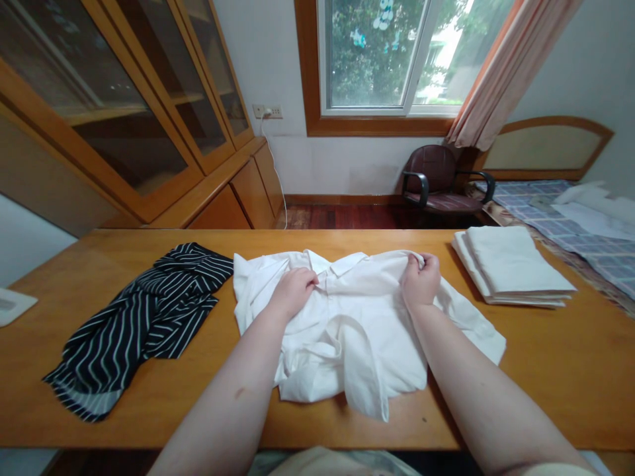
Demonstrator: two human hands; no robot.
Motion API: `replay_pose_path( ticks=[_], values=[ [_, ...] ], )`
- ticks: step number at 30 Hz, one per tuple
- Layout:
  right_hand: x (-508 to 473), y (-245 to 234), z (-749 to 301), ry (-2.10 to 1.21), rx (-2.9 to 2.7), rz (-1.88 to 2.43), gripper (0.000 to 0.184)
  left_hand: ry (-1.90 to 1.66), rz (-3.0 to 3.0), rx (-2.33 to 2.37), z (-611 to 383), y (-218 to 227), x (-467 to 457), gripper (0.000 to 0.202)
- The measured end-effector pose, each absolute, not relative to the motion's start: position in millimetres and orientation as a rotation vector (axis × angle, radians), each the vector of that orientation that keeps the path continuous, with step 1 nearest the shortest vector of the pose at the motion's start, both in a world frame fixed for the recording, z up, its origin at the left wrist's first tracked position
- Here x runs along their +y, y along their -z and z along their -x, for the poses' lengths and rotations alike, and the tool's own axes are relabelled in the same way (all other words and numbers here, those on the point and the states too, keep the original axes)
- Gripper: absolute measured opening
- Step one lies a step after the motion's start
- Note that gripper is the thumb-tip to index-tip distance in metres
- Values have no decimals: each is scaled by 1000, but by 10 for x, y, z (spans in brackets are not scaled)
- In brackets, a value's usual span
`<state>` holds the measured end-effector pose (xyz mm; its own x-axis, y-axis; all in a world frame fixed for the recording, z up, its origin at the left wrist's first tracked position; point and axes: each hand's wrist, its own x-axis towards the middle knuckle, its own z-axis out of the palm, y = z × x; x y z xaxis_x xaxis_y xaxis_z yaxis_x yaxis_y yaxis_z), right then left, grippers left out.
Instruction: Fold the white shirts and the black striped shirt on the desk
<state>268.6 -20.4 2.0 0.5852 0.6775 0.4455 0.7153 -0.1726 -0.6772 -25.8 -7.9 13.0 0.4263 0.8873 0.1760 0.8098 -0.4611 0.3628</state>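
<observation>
A white collared shirt (347, 297) lies spread and wrinkled on the wooden table (198, 416), its collar toward the far edge and loose folds toward me. My left hand (296, 291) is closed on the shirt near the collar's left side, fingertips pinching the cloth. At the right shoulder, my right hand (421, 279) grips the fabric, with a bit of white cloth showing between thumb and fingers. One sleeve (471, 324) extends past my right forearm.
A crumpled black-and-white striped garment (143, 317) lies on the left. Folded white cloths (510, 264) are stacked at the right. Beyond the table stand a glass-door cabinet (163, 99), a chair (436, 178) and a bed (570, 211). A white object (14, 305) sits at the left edge.
</observation>
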Motion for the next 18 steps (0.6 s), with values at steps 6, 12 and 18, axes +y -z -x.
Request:
replay_pose_path(
  ticks=[6,12,18],
  values=[
    [-150,2,-2699,-61,-1350,2113,40,-422,-2400,1475,270,-63,-74,18],
    [-148,30,-2646,-38,-1721,2241,59,-616,-2391,1719,292,-33,-34,28],
    [-215,26,-2507,50,-2167,1693,45,-421,-2440,1852,292,64,-30,65]
  ],
)
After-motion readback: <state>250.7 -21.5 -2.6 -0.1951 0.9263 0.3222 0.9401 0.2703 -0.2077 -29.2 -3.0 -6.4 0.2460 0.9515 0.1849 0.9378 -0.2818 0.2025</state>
